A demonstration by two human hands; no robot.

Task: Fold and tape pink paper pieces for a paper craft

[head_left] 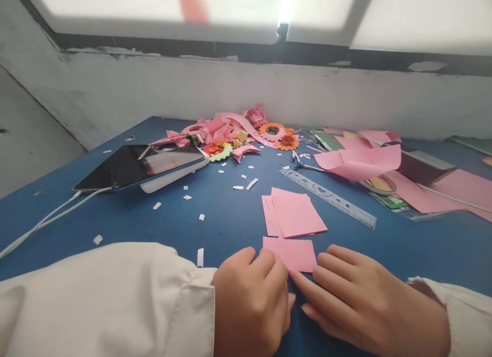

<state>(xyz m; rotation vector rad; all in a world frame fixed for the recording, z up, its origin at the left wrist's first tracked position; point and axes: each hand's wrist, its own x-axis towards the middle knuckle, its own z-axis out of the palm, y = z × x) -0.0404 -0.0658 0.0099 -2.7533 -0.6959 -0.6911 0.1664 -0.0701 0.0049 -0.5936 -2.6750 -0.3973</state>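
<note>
Over at about ten o'clock on the blue tabletop (215, 213), a dark glossy tablet (138, 166) is lying tilted on a white base, its white cable (46, 221) trailing off toward eight o'clock, out of the way of the working area. Small white paper snippets (200, 217) are lying scattered between it and the hands. At twelve o'clock, against the wall, a heap of pink, orange and green paper flowers and offcuts (234, 134) is sitting pushed back from the near edge.

Moving to six o'clock, the left hand (251, 295), in a cream sleeve, is curling its fingers down onto the left edge of a small pink paper square (294, 254), pinning it flat on the table rather than lifting it. The right hand (357, 300) is lying beside it with fingers stretched out, fingertips pressing along the sheet's lower right edge, probably so that the paper stays put; whether a fold is being made there is hidden under the fingers. Neither hand is closing around anything.

Just beyond the square, toward twelve o'clock, a small stack of pink paper squares (294, 213) is waiting within reach. At two o'clock a clear plastic ruler (328, 198) is lying slantwise, and farther right large pink paper sheets (361, 162) are curling over a dark box.
</note>
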